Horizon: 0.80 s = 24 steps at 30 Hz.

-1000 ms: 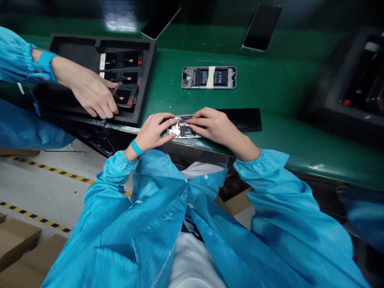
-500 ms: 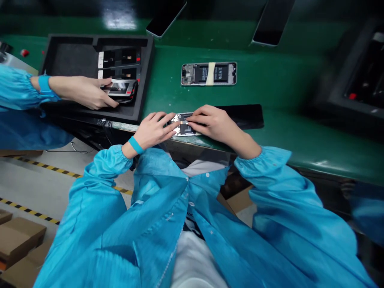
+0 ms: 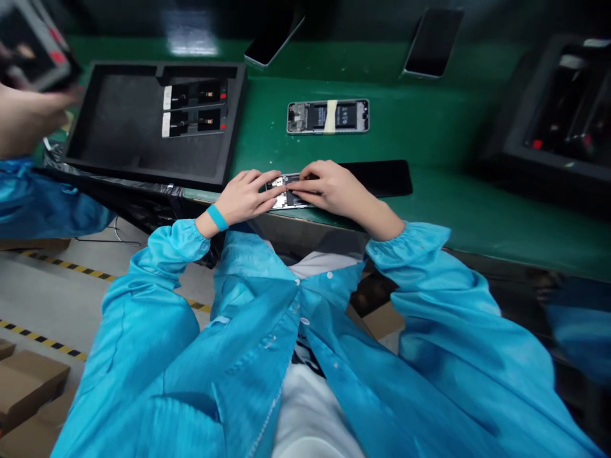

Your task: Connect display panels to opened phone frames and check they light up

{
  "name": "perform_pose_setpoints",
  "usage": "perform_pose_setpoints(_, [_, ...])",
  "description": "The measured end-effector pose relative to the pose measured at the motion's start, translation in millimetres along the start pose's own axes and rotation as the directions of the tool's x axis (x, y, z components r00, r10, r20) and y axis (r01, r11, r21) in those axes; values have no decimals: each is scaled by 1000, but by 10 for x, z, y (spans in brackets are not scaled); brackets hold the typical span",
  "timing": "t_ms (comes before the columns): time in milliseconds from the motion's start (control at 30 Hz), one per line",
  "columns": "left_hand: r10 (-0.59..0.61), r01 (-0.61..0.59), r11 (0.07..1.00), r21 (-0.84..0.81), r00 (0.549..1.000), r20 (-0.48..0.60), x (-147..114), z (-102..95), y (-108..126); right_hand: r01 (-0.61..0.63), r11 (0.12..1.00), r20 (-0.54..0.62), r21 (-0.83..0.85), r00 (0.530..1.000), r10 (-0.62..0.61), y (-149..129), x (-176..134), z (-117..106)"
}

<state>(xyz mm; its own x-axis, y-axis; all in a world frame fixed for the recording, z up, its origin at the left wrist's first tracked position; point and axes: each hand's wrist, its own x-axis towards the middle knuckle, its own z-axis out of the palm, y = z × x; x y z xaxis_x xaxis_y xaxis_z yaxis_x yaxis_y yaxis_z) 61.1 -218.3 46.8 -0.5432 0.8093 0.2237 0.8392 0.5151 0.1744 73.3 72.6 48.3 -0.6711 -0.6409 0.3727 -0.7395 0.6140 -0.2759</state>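
In the head view, a phone (image 3: 287,200) with its inner parts exposed is kept flat at the near edge of the green surface (image 3: 443,137). Its left end is grasped by the left hand (image 3: 244,194), with the thumb set along the near side and the fingers spread over the top. The phone's middle is touched by the bunched fingertips of the right hand (image 3: 328,186); whether anything small is pinched in that grip cannot be told. A black panel (image 3: 384,178) is laid just beyond the right hand, its left end hidden by it. Farther back, a second phone (image 3: 309,118) is crossed by a strip of pale tape (image 3: 330,117). At the left, two parts (image 3: 195,119) are held in a black tray (image 3: 119,114), and a blurred stack (image 3: 26,48) is carried by a co-worker's hand (image 3: 28,121).
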Motion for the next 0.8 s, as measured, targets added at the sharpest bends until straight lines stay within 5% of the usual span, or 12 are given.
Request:
perform_pose_setpoints(200, [12,-10,999,-51,999,39,111,-118,-26,10,999,18,-30,1000,-9,-72,48,-31])
perform_pose_setpoints(433, [-77,30,957,-289,985,-153,118,112,20,-178,984,-30,3,984,178,68,-191,-443])
perform_pose_setpoints(600, [-30,22,963,-270,999,-26,406,138,212,-297,955,77,-2,952,296,449,-612,-752])
perform_pose_setpoints(800, [-3,0,971,-237,1000,-12,479,56,213,-270,963,59,12,961,269,544,-877,-692])
